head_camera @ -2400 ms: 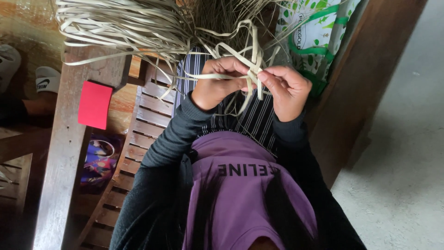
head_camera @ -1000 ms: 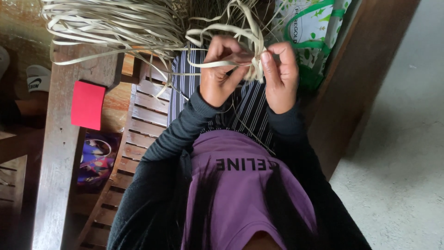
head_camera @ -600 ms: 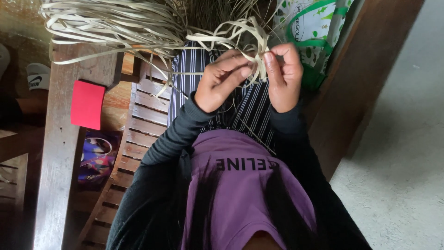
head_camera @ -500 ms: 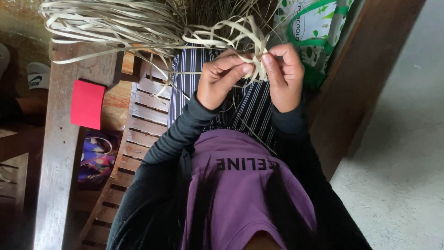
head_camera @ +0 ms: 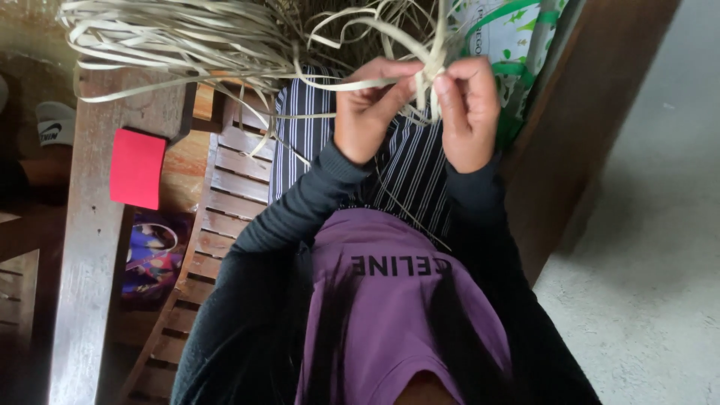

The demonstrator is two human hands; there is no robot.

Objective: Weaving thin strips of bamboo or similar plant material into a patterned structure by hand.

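Note:
A big loose bundle of pale flat straw strips (head_camera: 187, 37) lies across the top of the view. My left hand (head_camera: 369, 112) and my right hand (head_camera: 469, 112) are raised in front of me, close together, both pinching a few looped strips (head_camera: 429, 64) from that bundle. The strips curl up and over my fingertips. Under my hands lies my lap in dark cloth with white stripes (head_camera: 397, 172).
I sit on a slatted wooden bench (head_camera: 225, 195). A red flat card (head_camera: 137, 168) lies on a wooden plank (head_camera: 86, 285) at left, a colourful packet (head_camera: 150, 255) below it. A white and green bag (head_camera: 517, 45) stands at top right. Grey concrete floor (head_camera: 645, 247) is at right.
Both hands have stayed close together on the strips, lifting them slightly and working the loops; the strip loop above my fingers has changed shape.

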